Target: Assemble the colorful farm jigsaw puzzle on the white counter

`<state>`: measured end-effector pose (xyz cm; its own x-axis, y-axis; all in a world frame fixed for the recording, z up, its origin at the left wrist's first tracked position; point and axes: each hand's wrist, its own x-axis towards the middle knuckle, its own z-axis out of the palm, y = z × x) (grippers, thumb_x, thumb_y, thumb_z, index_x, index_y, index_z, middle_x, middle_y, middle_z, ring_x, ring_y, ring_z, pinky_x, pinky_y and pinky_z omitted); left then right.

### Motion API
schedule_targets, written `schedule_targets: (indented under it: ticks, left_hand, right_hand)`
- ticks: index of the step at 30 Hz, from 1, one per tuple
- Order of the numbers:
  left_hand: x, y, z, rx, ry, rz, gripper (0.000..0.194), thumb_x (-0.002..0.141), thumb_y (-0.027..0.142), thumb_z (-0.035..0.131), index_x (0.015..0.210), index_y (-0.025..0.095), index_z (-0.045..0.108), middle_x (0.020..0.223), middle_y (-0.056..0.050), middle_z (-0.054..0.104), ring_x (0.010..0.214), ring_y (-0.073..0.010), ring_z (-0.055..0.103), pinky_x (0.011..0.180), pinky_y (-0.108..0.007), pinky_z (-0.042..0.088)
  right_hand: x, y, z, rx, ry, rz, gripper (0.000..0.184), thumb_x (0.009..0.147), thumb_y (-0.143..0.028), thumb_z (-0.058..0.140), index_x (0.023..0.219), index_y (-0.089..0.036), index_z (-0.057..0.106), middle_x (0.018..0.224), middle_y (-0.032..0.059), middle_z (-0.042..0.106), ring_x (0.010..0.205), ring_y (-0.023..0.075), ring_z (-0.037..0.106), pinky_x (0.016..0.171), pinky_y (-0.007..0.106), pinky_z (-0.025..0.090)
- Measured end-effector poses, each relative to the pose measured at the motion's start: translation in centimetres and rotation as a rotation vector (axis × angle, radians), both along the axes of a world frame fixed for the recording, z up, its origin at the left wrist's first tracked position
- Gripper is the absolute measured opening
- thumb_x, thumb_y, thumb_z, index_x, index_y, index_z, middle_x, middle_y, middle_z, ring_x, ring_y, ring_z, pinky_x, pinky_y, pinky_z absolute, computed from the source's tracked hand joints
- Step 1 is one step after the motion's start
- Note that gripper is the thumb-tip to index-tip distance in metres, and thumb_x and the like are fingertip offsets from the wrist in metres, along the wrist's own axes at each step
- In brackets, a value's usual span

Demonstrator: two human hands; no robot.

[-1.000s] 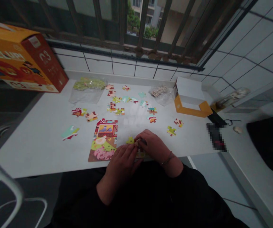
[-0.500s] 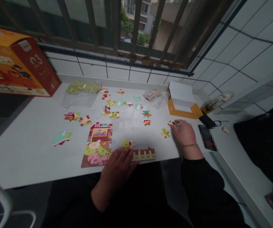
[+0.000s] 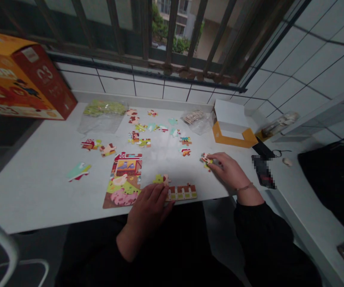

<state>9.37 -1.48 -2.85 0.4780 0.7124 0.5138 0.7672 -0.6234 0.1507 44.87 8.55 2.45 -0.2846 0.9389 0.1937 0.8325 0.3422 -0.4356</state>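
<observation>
My left hand (image 3: 149, 205) lies flat at the table's front edge, fingers stretched out. It covers part of the puzzle between the joined farm section (image 3: 123, 179) and the white-fence strip (image 3: 184, 193). A green and pink puzzle piece (image 3: 162, 179) shows just above its fingertips. My right hand (image 3: 227, 169), farther right, pinches a brown and white puzzle piece (image 3: 205, 157) between thumb and fingers. Under that piece, a green puzzle piece (image 3: 209, 169) is mostly hidden; whether the two touch I cannot tell.
Several loose puzzle pieces (image 3: 144, 142) lie across the white table (image 3: 49, 167). At the back are a bag of green pieces (image 3: 104, 111), another clear bag (image 3: 194, 119) and an open yellow box (image 3: 232, 137). A large orange box (image 3: 44, 79) stands left; a phone (image 3: 261, 171) lies right.
My right hand has moved left with the brown and white puzzle piece, which is now over the green one. My left hand has stayed in place.
</observation>
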Motion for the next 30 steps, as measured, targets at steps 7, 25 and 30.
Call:
schedule_targets:
  ticks: [7, 25, 30]
  left_hand:
    - [0.1, 0.0, 0.0, 0.025, -0.029, -0.006, 0.035, 0.105, 0.032, 0.068, 0.134, 0.012, 0.067, 0.126, -0.018, 0.077, 0.113, -0.0343, 0.072, 0.096, -0.051, 0.064]
    - [0.0, 0.0, -0.2, 0.013, -0.022, -0.006, 0.031, 0.104, 0.031, 0.068, 0.128, 0.012, 0.070, 0.126, -0.018, 0.077, 0.113, -0.0344, 0.072, 0.097, -0.051, 0.064]
    - [0.0, 0.0, -0.1, 0.011, -0.015, -0.001, 0.031, 0.104, 0.031, 0.068, 0.127, 0.011, 0.070, 0.126, -0.018, 0.076, 0.112, -0.0350, 0.071, 0.096, -0.052, 0.064]
  right_hand:
    - [-6.8, -3.8, 0.0, -0.135, -0.015, 0.287, 0.030, 0.106, -0.022, 0.066, 0.130, -0.033, 0.081, 0.130, 0.0115, 0.070, 0.121, 0.0288, 0.067, 0.106, 0.048, 0.056]
    - [1.3, -0.1, -1.4, 0.142, -0.071, -0.277, 0.027, 0.102, -0.030, 0.064, 0.120, -0.018, 0.080, 0.123, 0.0174, 0.070, 0.117, 0.0342, 0.067, 0.106, 0.051, 0.057]
    - [5.1, 1.7, -2.9, 0.047, -0.160, -0.354, 0.028, 0.098, -0.026, 0.062, 0.117, -0.017, 0.080, 0.118, 0.0176, 0.076, 0.118, 0.0346, 0.068, 0.108, 0.053, 0.055]
